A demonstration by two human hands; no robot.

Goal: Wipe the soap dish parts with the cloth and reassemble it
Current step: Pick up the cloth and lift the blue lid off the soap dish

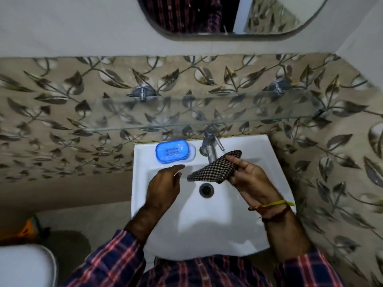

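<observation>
From the head camera, a fair bit is cut off. The mirror point(228, 15) runs out of the top edge, and its reflection shows only a strip of checked shirt and patterned wall. A white rounded shape point(24, 266) at the lower left corner is clipped and hard to identify, and an orange blur point(29, 228) above it is too smeared to name. The whole frame is dim and soft at the edges.

The right hand point(252, 179) is palm up, fingers pinching one checked cloth point(213, 168) that drapes off to the left of that grip, partly covering the spout of the one tap point(211, 146) just beyond it. Threads circle the right wrist point(273, 208). The left hand point(163, 185) is released, fingers loosely spread, holding nothing, hovering over the basin just across from the cloth's hanging corner.

The one blue soap dish point(173, 151) sits assembled on the back-left ledge of the white sink point(145, 204), beyond the left hand and not touching it, well left of the cloth grip and beside the tap base. Its slotted top faces up. One drain point(206, 189) lies just below the cloth.

Behind, leaf-patterned tile point(62, 121) covers the wall, and one glass shelf point(207, 112) hangs on two metal brackets point(142, 92) above the tap.
</observation>
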